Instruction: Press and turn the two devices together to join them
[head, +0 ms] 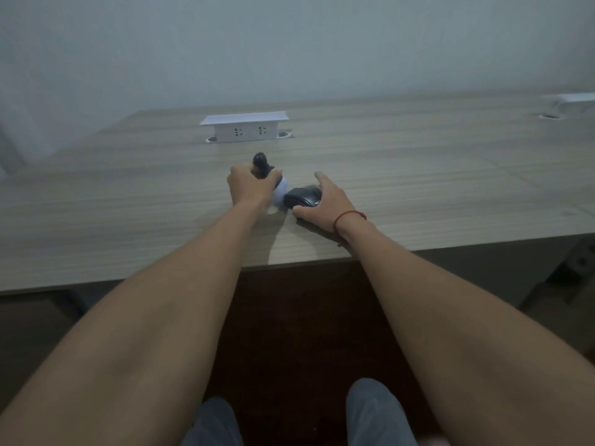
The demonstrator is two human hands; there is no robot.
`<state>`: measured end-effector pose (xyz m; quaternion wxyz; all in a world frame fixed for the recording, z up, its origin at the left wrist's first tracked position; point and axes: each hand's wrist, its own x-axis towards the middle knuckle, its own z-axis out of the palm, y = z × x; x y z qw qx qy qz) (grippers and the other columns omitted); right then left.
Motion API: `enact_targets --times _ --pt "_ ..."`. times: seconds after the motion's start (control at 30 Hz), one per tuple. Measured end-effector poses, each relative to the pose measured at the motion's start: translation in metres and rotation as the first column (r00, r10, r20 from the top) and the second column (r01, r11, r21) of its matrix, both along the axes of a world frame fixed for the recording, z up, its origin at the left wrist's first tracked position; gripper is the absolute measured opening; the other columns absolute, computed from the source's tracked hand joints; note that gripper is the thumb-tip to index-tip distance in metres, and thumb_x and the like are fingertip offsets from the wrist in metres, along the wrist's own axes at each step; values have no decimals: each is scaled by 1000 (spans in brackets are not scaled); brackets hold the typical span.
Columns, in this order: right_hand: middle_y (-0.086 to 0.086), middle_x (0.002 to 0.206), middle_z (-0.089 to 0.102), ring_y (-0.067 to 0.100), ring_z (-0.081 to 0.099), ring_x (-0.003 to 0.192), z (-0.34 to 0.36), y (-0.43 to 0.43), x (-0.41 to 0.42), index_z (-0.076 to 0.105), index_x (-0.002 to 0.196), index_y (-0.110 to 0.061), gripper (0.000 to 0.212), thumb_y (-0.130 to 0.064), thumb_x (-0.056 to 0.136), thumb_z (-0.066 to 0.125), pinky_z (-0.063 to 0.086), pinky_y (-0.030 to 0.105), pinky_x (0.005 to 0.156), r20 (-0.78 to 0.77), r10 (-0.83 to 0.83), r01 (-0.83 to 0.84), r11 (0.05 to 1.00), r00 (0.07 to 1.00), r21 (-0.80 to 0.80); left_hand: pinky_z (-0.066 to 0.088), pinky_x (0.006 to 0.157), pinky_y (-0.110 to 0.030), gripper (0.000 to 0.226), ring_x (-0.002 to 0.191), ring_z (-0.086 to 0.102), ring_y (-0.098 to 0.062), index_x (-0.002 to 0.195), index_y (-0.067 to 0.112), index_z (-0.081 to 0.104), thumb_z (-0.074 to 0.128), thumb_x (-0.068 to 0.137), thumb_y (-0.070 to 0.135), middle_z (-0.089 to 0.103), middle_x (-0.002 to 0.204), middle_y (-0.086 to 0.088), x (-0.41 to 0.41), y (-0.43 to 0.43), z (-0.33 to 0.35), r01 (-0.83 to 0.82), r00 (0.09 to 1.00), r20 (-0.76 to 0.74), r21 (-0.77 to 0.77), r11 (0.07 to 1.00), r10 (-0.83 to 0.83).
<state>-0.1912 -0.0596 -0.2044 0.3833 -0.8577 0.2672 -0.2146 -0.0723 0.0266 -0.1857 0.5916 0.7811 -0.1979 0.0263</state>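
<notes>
Gripping, left fingers: the left hand is curled tight round a dark handle-like object, whose rounded top sticks up above the knuckles; a white rounded part shows just under the hand, and one cannot tell if it belongs to the same thing.

Right fingers: the right hand lies over a black computer mouse, fingers spread and bent only a little, thumb at the near side; it rests on the mouse more than it clamps it.

Mouse place: on the desk, in front of the white socket box and a little to its right, touching or almost touching the white part.

Dark object place: also in front of the socket box, nearer to it than the mouse, directly left of the mouse.

Progress, judged: both things are in hand and close together on the desk; neither looks lifted away, so the work seems in its early or middle part.

Containers: no real container is seen; the socket box has two outlets, both without a plug.

Further out: a red string bracelet on the right wrist, then the desk edge near the person's knees.
</notes>
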Motion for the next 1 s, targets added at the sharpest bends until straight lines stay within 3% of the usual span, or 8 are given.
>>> enact_targets --times 0.1,0.17,0.27,0.37,0.5,0.7,0.83,1.0 --pt "14 145 42 28 43 131 3 1 -2 12 150 -13 103 -28 73 78 36 31 101 17 -25 25 999 1000 31 57 87 -32 41 93 71 -23 104 -2 72 80 76 27 74 99 -12 -5 -10 14 118 991 -55 -106 987 -124" --pt "15 144 44 28 44 130 4 1 -4 8 151 -13 108 -27 71 80 36 30 100 38 -32 29 997 999 75 56 84 -32 38 94 70 -24 102 0 72 79 77 28 72 98 -10 -6 -13 12 162 987 -26 51 985 -161" --pt "13 140 48 27 46 128 2 2 -5 7 150 -13 112 -31 69 82 33 24 90 57 -31 26 995 998 94 54 88 -34 36 99 68 -25 103 3 72 76 81 31 72 106 -12 2 -10 7 26 993 103 247 969 -53" --pt "13 146 43 28 42 132 3 1 -4 6 151 -15 113 -37 69 81 34 28 94 32 -4 1 995 999 104 53 83 -30 32 90 67 -19 100 3 73 75 82 29 73 97 -9 -1 -9 14 74 985 144 137 988 -94" --pt "15 150 38 30 42 133 6 -3 -5 5 151 -19 105 -32 75 76 36 40 104 12 37 -38 987 999 159 51 75 -28 27 82 65 -18 94 6 71 77 81 29 70 90 -8 -12 -15 18 215 975 -47 -75 974 -219" --pt "14 147 42 28 43 132 5 -2 -6 6 151 -17 109 -33 72 80 36 38 104 63 -6 -6 982 998 188 58 84 -35 28 88 71 -24 91 3 72 79 79 27 74 94 -13 -10 -23 18 188 982 -25 58 980 -187" --pt "12 147 41 29 43 132 5 0 -4 6 151 -17 113 -33 69 82 38 39 104 89 -23 4 978 996 211 58 88 -37 33 93 70 -25 96 0 72 79 79 27 72 94 -12 -21 -28 25 300 953 -80 113 947 -292" --pt "11 145 47 28 45 131 6 2 -6 7 151 -15 111 -31 70 82 38 40 103 79 -36 19 976 996 218 59 85 -40 34 88 72 -24 89 3 75 81 75 34 76 89 -11 -18 -31 22 123 992 25 126 984 -128"
